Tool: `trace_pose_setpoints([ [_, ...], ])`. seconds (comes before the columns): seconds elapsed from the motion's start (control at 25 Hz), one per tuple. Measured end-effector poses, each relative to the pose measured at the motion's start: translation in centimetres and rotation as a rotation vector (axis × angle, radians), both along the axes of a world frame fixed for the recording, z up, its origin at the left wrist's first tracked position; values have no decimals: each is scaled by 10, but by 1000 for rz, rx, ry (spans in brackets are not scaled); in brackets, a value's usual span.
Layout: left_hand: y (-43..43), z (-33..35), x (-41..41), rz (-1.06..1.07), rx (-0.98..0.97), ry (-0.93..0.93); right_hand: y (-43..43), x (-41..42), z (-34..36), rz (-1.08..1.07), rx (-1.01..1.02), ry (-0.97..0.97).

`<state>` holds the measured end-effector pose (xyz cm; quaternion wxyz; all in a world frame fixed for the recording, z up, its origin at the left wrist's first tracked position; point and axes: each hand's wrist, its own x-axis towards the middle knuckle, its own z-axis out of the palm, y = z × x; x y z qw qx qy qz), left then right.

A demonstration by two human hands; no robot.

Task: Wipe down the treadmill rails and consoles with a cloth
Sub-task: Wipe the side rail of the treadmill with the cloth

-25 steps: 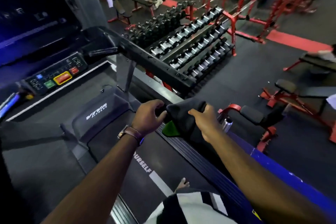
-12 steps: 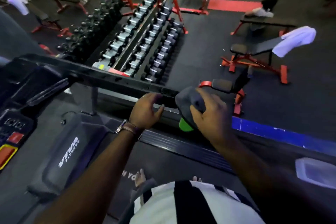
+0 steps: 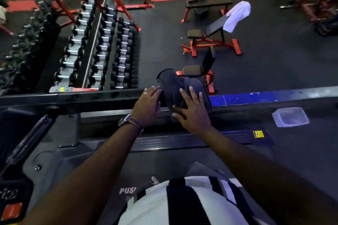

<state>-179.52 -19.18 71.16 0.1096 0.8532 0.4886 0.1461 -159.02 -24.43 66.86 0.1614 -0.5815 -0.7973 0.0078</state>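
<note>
While my left hand rests flat on the rail, my right hand presses the cloth onto it, fingers spread

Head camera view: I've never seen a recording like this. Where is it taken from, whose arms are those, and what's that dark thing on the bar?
No robot here: the camera sits on a person's head, looking down at their own arms. The dark thing is a cloth draped over a treadmill's side rail. The right hand presses it with flat, spread fingers; the left hand rests on the rail beside it. Neither grips anything. Beyond stands a dumbbell rack.
</note>
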Motion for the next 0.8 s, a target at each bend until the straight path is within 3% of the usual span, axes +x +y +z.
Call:
trace_pose_setpoints([
  [0.08,2,-6,-5,-16,-11,8,12,7,-2,-26,45,-44],
  [0.2,4,-8,-7,-1,-3,-39,45,-6,17,-151,-95,-189],
  [0.4,8,-11,-8,17,34,-76,49,9,6,-80,-43,-63],
  [0.56,3,-15,-6,-15,56,-54,82,5,29,-235,-315,121],
  [0.64,3,-17,-5,-10,35,-53,108,-14,46,-246,-476,79],
  [0.72,7,-17,-7,4,35,-72,99,-14,40,-123,-282,0],
  [0.8,10,-19,-11,4,37,-91,69,3,28,16,-67,107],
])
